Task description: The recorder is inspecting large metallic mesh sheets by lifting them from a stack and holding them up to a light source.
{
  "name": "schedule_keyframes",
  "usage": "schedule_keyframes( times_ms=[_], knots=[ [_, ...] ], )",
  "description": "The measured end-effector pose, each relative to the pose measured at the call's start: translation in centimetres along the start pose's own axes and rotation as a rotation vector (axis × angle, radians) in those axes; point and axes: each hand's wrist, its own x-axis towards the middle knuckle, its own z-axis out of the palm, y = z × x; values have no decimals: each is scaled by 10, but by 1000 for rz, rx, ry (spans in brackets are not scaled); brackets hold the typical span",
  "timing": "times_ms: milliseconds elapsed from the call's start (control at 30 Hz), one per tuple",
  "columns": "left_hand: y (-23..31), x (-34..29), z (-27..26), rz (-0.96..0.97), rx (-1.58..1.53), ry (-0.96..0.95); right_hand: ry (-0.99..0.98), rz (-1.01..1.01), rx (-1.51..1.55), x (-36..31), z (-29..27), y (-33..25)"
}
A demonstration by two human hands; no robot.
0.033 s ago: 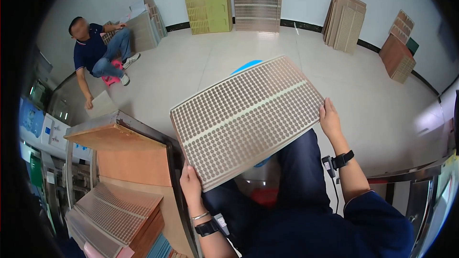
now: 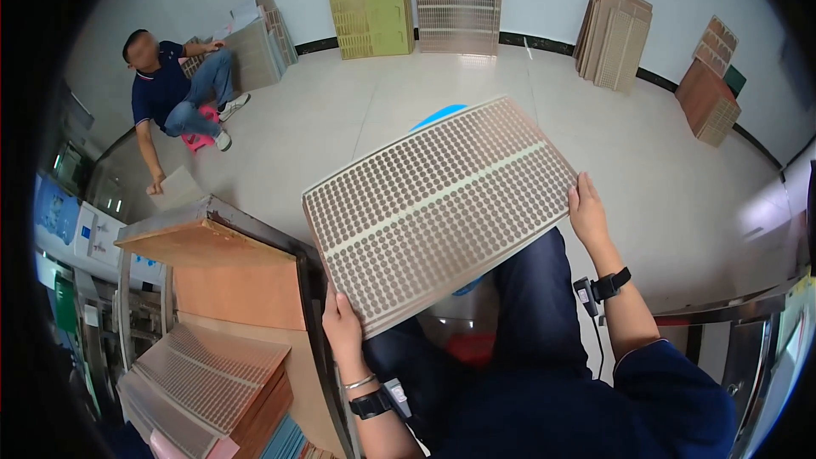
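Observation:
A large rectangular circuit board panel (image 2: 429, 225) is tilted in front of me above my knees. Rows of round grey dots cover it, and a pale stripe runs along its middle. Its lower edge looks layered; I cannot tell if it is more than one sheet. My left hand (image 2: 342, 327) grips the near left corner, with the thumb on top and the other fingers mostly hidden beneath. At the right edge, my right hand (image 2: 586, 211) is closed on the panel in the same way. A blue round object (image 2: 440, 116) shows partly behind the panel's far edge.
To my left stands a wooden-topped bench (image 2: 204, 234), with a stack of similar panels (image 2: 204, 370) on its lower shelf. Several panel stacks (image 2: 459, 8) lean on the far wall. A seated person (image 2: 161, 89) at the far left holds a pale sheet (image 2: 180, 189).

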Motion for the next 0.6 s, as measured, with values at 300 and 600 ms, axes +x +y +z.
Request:
schedule_keyframes(
  times_ms=[300,600],
  knots=[
    [46,-20,-8,38,-830,20,-240,377,713,12,-10,23],
    [26,-27,-26,-30,-944,100,-290,567,1466,17,-77,16]
  ],
)
